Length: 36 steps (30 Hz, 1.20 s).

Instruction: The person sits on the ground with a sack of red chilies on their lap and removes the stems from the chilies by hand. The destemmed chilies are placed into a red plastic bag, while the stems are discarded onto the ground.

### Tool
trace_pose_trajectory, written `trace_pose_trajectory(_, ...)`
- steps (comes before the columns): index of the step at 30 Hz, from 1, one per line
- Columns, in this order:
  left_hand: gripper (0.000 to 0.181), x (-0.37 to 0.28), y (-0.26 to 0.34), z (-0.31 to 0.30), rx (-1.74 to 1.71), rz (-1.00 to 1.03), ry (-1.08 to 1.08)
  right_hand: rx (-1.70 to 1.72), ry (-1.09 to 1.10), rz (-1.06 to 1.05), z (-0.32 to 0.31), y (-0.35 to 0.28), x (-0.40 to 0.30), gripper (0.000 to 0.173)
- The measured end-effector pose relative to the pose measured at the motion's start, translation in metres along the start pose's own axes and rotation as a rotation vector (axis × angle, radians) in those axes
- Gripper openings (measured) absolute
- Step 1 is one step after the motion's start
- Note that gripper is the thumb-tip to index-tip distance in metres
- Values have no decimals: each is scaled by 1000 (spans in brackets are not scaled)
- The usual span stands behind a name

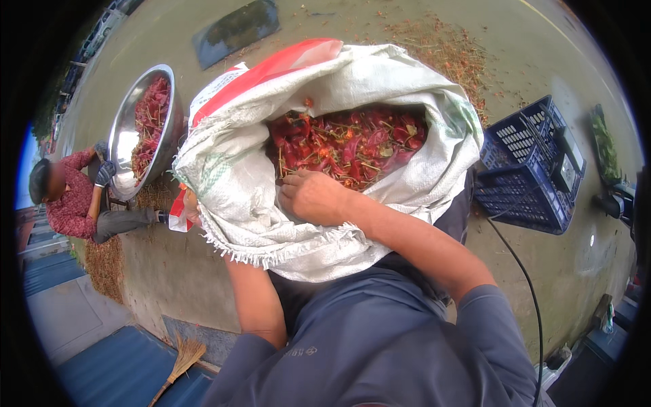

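Observation:
A white woven plastic sack (229,168) with a red band stands before me, its mouth folded wide. Red chili peppers (351,142) with stems and dry bits lie inside it. My right hand (313,196) reaches into the sack's mouth, fingers bent at the near edge of the peppers. Its fingertips are hidden, so I cannot see whether it grasps anything. At the left side of the sack, my left hand (192,206) grips the outer cloth near the frayed rim, mostly covered by the folds.
On the left a seated person (71,198) in gloves holds a large metal basin (122,137) of red peppers. A blue plastic crate (529,188) stands at right, near a black cable (526,274). Pepper scraps (447,56) litter the concrete. A straw broom (185,358) lies lower left.

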<state>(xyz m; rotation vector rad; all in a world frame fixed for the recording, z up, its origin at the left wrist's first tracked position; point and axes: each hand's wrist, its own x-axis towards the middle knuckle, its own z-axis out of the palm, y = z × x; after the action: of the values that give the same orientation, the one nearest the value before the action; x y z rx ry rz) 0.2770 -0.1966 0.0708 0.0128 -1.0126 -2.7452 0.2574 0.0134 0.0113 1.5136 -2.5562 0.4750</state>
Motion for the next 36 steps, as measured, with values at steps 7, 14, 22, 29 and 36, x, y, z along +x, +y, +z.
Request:
trace_pose_trajectory(7, 63, -41, 24, 70, 214, 175, 0, -176, -663, 255, 82, 9, 96, 70)
trace_pose_trajectory(14, 66, -7, 62, 94, 657, 24, 6, 79, -721, 437, 42, 50, 70, 67)
trace_pose_trajectory(22, 61, -35, -49, 32, 1575, -24, -278, 10, 173, 159, 0, 62, -11, 63)
trace_pose_trajectory(29, 42, -7, -107, -76, 1150, -204, 106, 142, -419, 564, -79, 68, -39, 37)
trace_pose_trajectory(36, 36, 24, -65, -67, 118, -263, 129, 62, -240, 726, -115, 93, -69, 31)
